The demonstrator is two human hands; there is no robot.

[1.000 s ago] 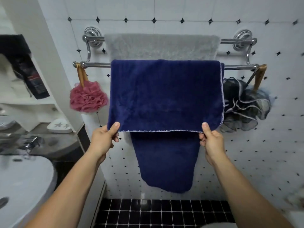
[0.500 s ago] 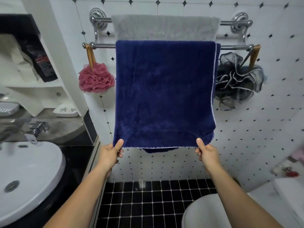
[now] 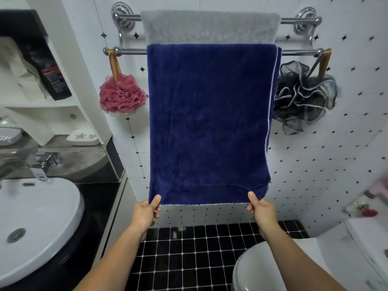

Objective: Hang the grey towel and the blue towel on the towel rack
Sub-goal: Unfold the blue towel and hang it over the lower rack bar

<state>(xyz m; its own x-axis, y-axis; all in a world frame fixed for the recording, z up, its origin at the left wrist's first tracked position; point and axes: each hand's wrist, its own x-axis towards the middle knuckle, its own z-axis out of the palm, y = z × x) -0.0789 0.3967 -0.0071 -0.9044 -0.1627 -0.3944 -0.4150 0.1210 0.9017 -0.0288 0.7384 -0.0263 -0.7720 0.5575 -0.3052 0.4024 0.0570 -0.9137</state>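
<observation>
The blue towel [image 3: 210,122] hangs over the front bar of the chrome towel rack [image 3: 128,51] on the tiled wall. Its front layer reaches down to my hands and covers the back layer. My left hand [image 3: 147,211] pinches the towel's lower left corner. My right hand [image 3: 260,208] pinches its lower right corner. The grey towel [image 3: 210,27] is draped over the rear, higher bar, and the blue towel hides its lower part.
A pink bath pouf [image 3: 121,95] hangs from the rack's left end, a black one [image 3: 304,97] from the right. A white sink [image 3: 35,223] with a tap is at the left under shelves. A toilet [image 3: 273,267] stands at the lower right on the black floor tiles.
Both hands have pulled the front edge of the blue towel downward, so the front layer has lengthened and now hides the back layer that hung below it. The view has tilted down.
</observation>
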